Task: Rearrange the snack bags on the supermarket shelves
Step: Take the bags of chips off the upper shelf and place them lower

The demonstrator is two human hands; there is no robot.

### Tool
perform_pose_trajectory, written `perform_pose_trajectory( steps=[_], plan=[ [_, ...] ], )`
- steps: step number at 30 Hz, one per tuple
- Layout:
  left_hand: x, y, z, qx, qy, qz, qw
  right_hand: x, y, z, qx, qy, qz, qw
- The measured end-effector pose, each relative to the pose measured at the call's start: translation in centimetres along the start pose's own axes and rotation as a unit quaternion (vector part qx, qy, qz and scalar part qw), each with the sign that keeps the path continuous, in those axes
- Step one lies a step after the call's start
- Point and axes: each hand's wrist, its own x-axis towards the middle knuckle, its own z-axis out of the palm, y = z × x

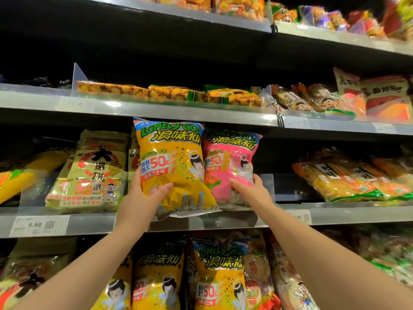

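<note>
A yellow Lonely God snack bag (pixel 176 162) stands upright at the front of the middle shelf (pixel 223 220). My left hand (pixel 143 195) grips its lower left edge, thumb across the front. Right beside it stands a pink Lonely God bag (pixel 225 168), partly behind the yellow one. My right hand (pixel 250 189) holds the pink bag's lower right corner, thumb on the front and fingers behind it.
Beige rice-cracker packs (pixel 93 173) fill the shelf to the left, behind a clear divider. Orange-green packs (pixel 348 180) lie to the right past a dark gap (pixel 290 186). More yellow Lonely God bags (pixel 219 276) stand on the shelf below. Flat packs (pixel 169 93) line the shelf above.
</note>
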Motion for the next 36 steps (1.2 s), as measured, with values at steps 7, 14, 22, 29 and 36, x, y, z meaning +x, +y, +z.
perform_pose_trajectory(
  steps=[7, 14, 22, 29, 36],
  plan=[
    [-0.7, -0.4, -0.6, 0.019, 0.006, 0.004, 1.000, -0.4, -0.4, 0.9, -0.075, 0.007, -0.014, 0.997],
    [-2.9, 0.2, -3.0, 0.007, -0.016, -0.009, 1.000, -3.5, -1.1, 0.5, -0.025, 0.068, -0.057, 0.996],
    [-10.7, -1.2, -8.7, 0.023, -0.009, -0.050, 0.998, -12.3, 1.0, 1.9, 0.015, 0.041, -0.032, 0.999],
    [-18.3, -5.8, -16.6, 0.051, 0.000, -0.099, 0.994, -22.6, 3.0, 7.1, 0.039, -0.023, -0.008, 0.999],
    [-22.1, -12.5, -23.4, 0.070, -0.015, -0.155, 0.985, -30.5, 4.9, 14.8, 0.023, -0.052, -0.001, 0.998]
  ],
)
